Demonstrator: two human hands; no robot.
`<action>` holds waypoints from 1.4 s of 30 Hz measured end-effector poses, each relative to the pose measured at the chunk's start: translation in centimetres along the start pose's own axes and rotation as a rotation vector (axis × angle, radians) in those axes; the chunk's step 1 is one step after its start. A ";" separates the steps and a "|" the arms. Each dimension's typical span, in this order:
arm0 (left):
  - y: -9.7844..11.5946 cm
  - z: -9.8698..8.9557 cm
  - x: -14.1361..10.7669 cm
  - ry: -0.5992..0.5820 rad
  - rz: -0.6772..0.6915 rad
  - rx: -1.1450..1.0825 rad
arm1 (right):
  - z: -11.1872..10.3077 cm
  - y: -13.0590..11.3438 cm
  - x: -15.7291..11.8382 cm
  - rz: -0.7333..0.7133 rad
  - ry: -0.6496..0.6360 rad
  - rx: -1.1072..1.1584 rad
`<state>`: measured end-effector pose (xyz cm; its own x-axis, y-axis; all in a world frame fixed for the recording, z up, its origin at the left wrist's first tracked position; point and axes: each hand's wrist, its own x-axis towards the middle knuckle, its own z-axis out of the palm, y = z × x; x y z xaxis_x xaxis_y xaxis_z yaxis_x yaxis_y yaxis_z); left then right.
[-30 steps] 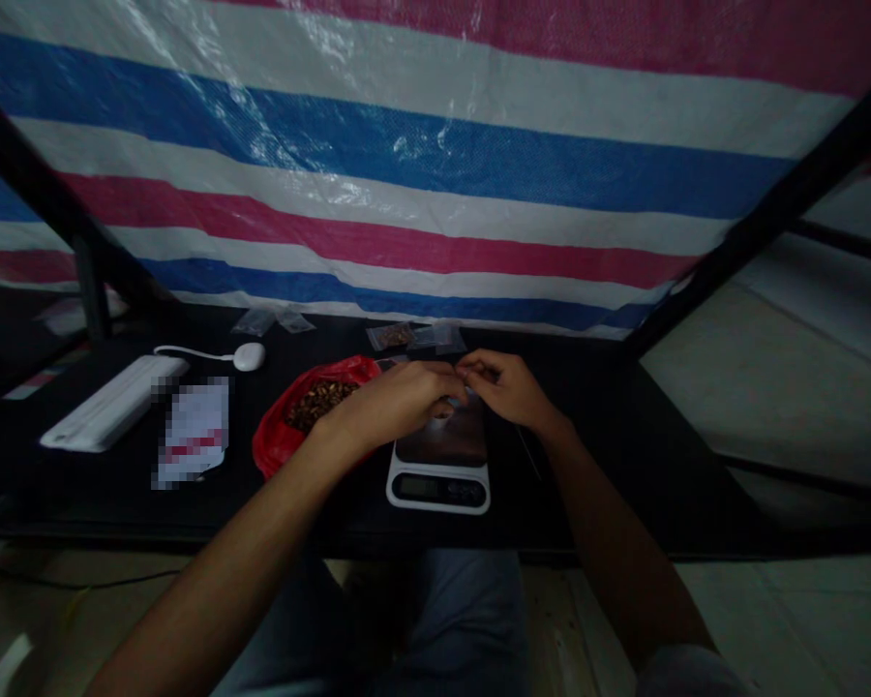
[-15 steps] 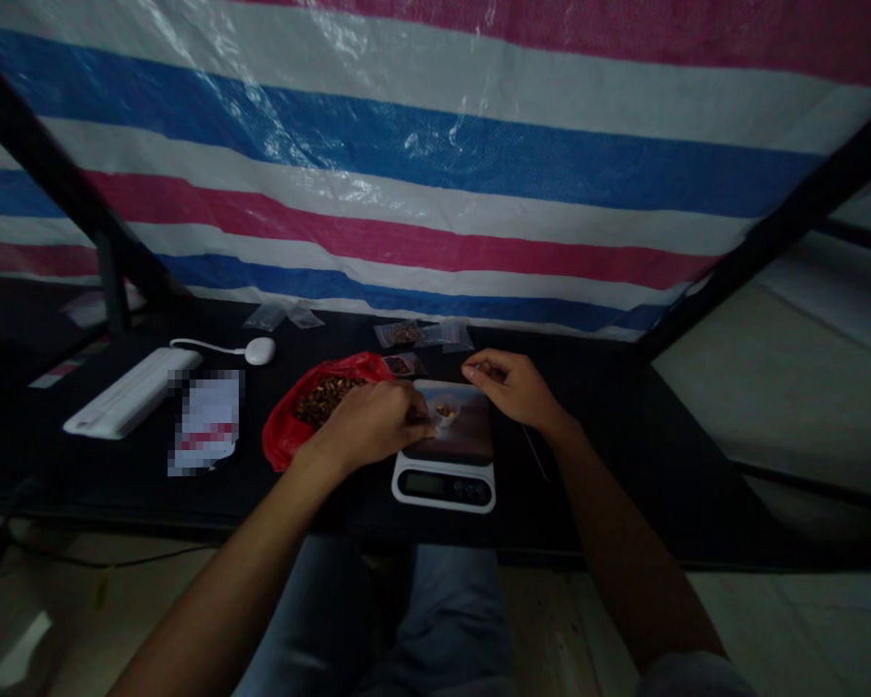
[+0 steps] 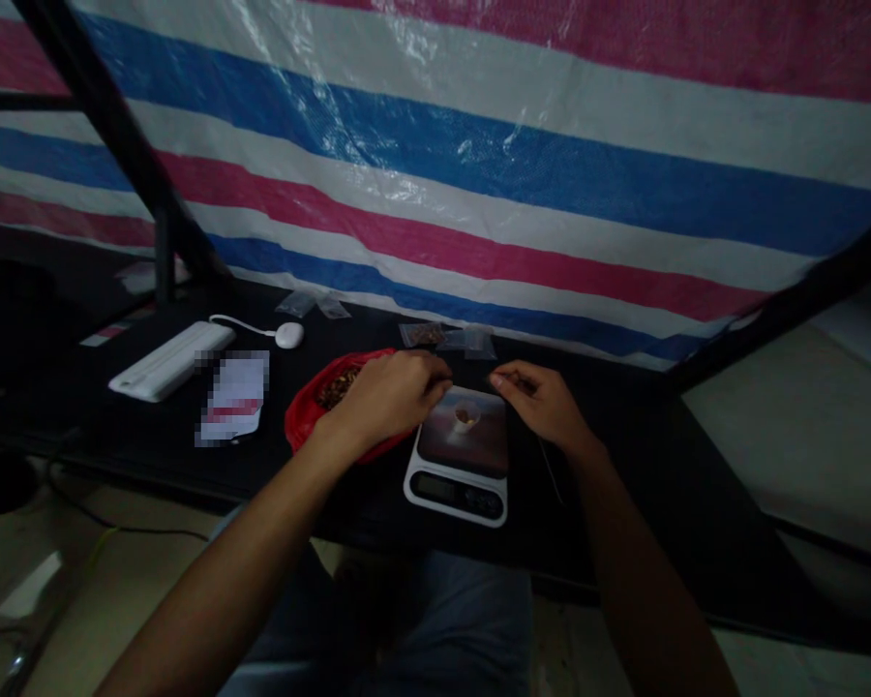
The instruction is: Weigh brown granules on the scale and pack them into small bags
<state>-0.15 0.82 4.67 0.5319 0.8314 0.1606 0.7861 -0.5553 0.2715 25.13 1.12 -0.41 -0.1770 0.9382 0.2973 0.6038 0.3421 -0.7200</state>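
"Fingers first: how are they held in the head view?"

"Those of the left hand (image 3: 399, 384) are curled inward over the right side of the red bag (image 3: 301, 418), near the scale (image 3: 471, 463); whether anything is pinched cannot be told. On the right hand (image 3: 544, 402), thumb and forefinger are drawn close together by the scale's far right corner, and the palm side is too dark for anything held to be made out."

"And where is the small cup (image 3: 466, 418) placed?"

"It is stood on the scale, between the two hands, and is touched by neither. A little brownish matter is contained in it."

"How is it expected to handle?"

"As very light, by judgement, with thin walls that could be dented or easily tipped. It is best gripped gently around its sides, with the rim left free."

"What of the bag?"

"It is judged soft and slippery, weighted by the dark grains (image 3: 336, 389) inside, so it is best lifted by its gathered edges. The grains look small and hard, best taken by fingertip."
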 end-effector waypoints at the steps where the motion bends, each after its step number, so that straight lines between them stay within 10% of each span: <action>1: -0.9 -0.1 -0.3 -0.025 -0.052 0.020 | 0.0 0.0 0.0 0.005 0.000 -0.001; 7: -4.7 0.8 -1.8 -0.322 0.000 -0.034 | 0.5 0.0 -0.1 -0.012 -0.025 -0.010; 33: -7.1 1.4 -1.1 -0.208 0.106 -0.144 | 0.5 -0.4 -0.1 0.027 -0.060 -0.041; 42: -2.9 -0.7 0.7 -0.106 0.292 -0.315 | 0.4 0.0 0.1 -0.002 -0.032 -0.041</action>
<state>-2.28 3.08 4.66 0.7594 0.6252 0.1801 0.4724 -0.7201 0.5082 24.81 1.23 -0.66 -0.2028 0.9390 0.2778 0.6348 0.3421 -0.6928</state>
